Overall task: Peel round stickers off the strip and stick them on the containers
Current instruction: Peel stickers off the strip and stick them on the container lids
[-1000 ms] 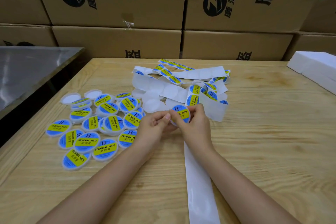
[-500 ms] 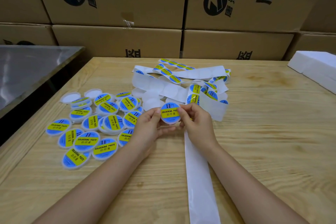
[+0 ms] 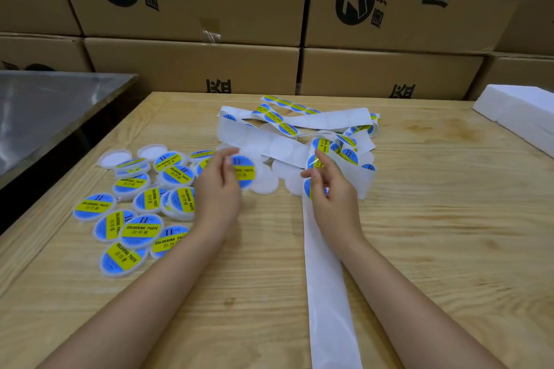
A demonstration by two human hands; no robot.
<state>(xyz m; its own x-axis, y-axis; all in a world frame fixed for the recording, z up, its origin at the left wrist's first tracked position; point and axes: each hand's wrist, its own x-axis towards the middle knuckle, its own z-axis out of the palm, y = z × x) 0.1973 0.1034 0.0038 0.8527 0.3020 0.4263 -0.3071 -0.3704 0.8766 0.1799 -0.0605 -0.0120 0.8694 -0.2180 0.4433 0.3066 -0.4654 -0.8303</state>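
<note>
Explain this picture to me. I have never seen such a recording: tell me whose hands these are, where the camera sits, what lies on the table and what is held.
No machine here: a person works with bare hands, and the single camera sits on the head, looking forward and down, so the arms enter from the bottom edge. On the wooden table lie a pile of labelled containers at the left, plain white ones behind them, and a long white strip whose tangled far end carries blue-and-yellow stickers. The left hand holds one labelled container by its edge. The right hand is at the strip, finger and thumb by a sticker; whether it grips is unclear. Cardboard boxes stand behind.
</note>
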